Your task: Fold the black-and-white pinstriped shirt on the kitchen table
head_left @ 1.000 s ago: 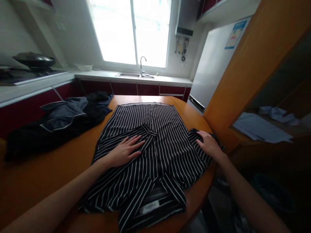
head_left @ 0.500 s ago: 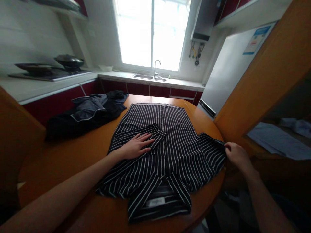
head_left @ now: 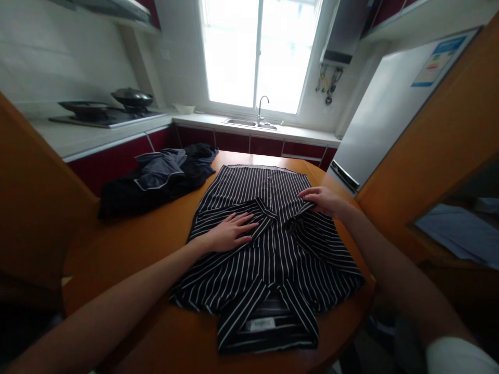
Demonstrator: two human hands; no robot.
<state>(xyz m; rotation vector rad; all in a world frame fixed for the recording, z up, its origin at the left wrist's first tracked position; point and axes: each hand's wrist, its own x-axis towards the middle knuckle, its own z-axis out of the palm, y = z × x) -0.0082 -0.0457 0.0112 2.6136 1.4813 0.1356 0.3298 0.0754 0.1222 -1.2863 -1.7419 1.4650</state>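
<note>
A black shirt with white stripes [head_left: 273, 249] lies spread on the round wooden table [head_left: 144, 244], its collar nearest me and its hem toward the window. One sleeve is folded across the front, and my left hand [head_left: 232, 232] rests flat on it with the fingers spread. My right hand [head_left: 322, 201] grips the cuff end of the other sleeve [head_left: 312, 228], which is folded inward over the shirt's right side. The fingertips of that hand partly cover the cuff. A white label [head_left: 262, 324] shows inside the collar.
Dark clothes [head_left: 156, 179] lie heaped at the table's far left. Beyond stand a counter with a sink [head_left: 249, 123], a stove with pans [head_left: 132, 97], and a fridge [head_left: 390, 104] at right. Papers [head_left: 460, 234] lie on a shelf to the right.
My right hand has carried the sleeve from the table's right edge inward over the shirt. The left hand stays on the folded sleeve. The view has turned slightly left.
</note>
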